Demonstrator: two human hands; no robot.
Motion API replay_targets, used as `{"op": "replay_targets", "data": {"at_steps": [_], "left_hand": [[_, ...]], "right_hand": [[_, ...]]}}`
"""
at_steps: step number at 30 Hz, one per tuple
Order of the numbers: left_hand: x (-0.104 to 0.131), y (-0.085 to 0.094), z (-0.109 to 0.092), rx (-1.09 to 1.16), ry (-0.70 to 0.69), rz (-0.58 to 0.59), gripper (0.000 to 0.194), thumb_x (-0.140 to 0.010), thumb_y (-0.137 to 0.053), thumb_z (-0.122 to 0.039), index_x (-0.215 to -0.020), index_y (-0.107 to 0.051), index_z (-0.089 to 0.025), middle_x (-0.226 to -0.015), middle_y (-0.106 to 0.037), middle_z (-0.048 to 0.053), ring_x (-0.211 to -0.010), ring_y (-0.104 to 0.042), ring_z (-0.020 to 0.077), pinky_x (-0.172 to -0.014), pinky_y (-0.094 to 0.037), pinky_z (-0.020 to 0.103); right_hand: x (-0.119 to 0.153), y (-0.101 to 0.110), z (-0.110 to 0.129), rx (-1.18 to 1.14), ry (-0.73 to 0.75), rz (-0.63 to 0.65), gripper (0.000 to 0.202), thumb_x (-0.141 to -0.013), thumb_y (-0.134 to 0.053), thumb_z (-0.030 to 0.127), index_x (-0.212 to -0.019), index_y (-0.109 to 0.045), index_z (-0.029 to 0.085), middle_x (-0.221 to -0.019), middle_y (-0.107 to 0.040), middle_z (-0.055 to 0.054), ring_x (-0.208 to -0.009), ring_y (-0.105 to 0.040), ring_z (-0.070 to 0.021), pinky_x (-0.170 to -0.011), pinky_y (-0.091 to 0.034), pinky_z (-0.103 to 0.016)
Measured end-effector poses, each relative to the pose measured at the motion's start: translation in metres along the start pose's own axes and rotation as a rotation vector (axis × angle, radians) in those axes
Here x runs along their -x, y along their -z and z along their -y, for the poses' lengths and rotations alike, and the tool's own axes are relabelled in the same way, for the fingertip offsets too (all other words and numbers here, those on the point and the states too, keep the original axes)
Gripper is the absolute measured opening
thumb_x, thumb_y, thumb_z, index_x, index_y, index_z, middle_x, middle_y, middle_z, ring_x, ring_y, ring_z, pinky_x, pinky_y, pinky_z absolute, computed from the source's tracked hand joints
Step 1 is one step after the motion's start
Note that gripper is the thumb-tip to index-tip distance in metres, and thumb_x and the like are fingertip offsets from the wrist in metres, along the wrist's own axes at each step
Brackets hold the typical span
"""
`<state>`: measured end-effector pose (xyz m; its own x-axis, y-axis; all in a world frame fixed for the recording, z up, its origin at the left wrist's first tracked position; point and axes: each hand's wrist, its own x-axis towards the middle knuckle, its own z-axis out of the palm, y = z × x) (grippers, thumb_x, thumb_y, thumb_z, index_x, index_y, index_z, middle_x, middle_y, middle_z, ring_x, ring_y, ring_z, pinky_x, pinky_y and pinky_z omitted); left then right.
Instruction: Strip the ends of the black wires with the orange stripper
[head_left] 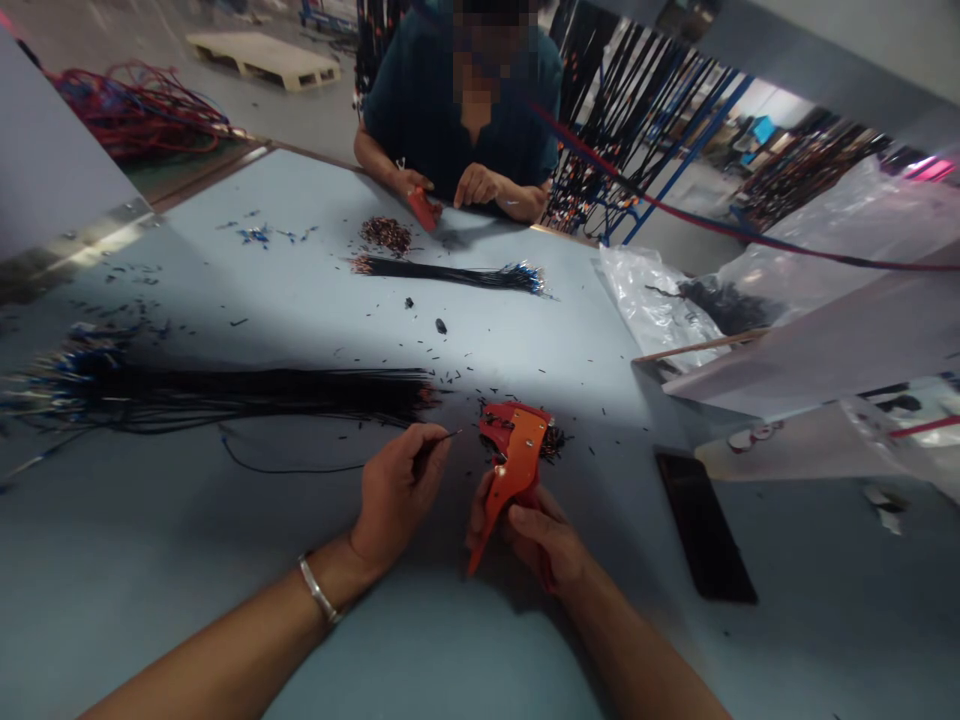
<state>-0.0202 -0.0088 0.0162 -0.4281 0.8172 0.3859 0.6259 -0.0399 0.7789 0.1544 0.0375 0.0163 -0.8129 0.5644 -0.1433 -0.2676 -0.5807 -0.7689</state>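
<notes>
Between the thumb and fingers of my left hand is pinched a thin black wire; its short tip sticks out to the right, and the rest trails left over the table. My right hand is wrapped round the handles of an orange and red wire stripper, whose jaws face left, a little apart from the wire tip. Small black scraps lie beside the tool's head. Left of my hands lies a thick bundle of black wires with blue and metal ends at its left.
Across the table, a person holds a red tool near a smaller wire bundle and a copper-coloured pile. A black phone lies at the right, with plastic bags beyond. Blue bits are scattered at the back left.
</notes>
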Motion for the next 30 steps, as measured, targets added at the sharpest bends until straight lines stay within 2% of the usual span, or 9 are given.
{"op": "replay_targets", "data": {"at_steps": [8,13,21,25,30], "left_hand": [[0.000,0.001,0.000,0.005,-0.023,0.016,0.011,-0.089,-0.054,-0.021,-0.086,-0.064,-0.018,-0.073,-0.064,-0.001,-0.061,-0.056,0.0094,-0.058,-0.042,0.020],[-0.001,0.001,0.000,0.046,-0.006,0.013,0.011,-0.089,-0.054,-0.021,-0.086,-0.064,-0.017,-0.071,-0.062,-0.002,-0.060,-0.054,0.0091,-0.057,-0.042,0.019],[-0.002,0.004,-0.004,0.143,0.041,0.040,0.012,-0.087,-0.055,-0.021,-0.079,-0.063,-0.017,-0.067,-0.061,-0.002,-0.058,-0.053,0.0088,-0.055,-0.041,0.018],[-0.002,0.004,-0.006,0.189,0.058,0.034,0.012,-0.085,-0.056,-0.021,-0.076,-0.063,-0.016,-0.062,-0.058,-0.003,-0.054,-0.048,0.0080,-0.052,-0.039,0.018],[-0.002,0.005,-0.006,0.259,0.130,0.064,0.014,-0.085,-0.057,-0.025,-0.076,-0.063,-0.016,-0.062,-0.057,-0.002,-0.054,-0.047,0.0085,-0.051,-0.038,0.019]], "right_hand": [[0.000,0.003,-0.001,0.014,-0.026,0.007,0.035,-0.080,-0.072,0.038,-0.103,-0.062,0.015,-0.085,-0.069,-0.007,-0.074,-0.068,-0.0191,-0.067,-0.055,-0.032],[0.001,0.001,0.000,0.026,-0.039,0.012,0.036,-0.078,-0.073,0.038,-0.103,-0.062,0.014,-0.088,-0.070,-0.008,-0.074,-0.068,-0.0191,-0.066,-0.055,-0.031],[0.004,-0.004,-0.002,0.094,0.037,-0.029,0.033,-0.080,-0.071,0.036,-0.106,-0.062,0.017,-0.088,-0.067,-0.007,-0.075,-0.065,-0.0196,-0.064,-0.054,-0.032],[0.007,-0.006,0.004,0.355,0.190,-0.114,0.027,-0.084,-0.066,0.037,-0.103,-0.062,0.019,-0.089,-0.063,-0.006,-0.078,-0.061,-0.0187,-0.070,-0.052,-0.032],[0.013,-0.011,0.012,0.880,0.303,-0.270,0.017,-0.089,-0.056,0.033,-0.097,-0.061,0.019,-0.083,-0.065,-0.005,-0.074,-0.061,-0.0188,-0.068,-0.050,-0.030]]}}
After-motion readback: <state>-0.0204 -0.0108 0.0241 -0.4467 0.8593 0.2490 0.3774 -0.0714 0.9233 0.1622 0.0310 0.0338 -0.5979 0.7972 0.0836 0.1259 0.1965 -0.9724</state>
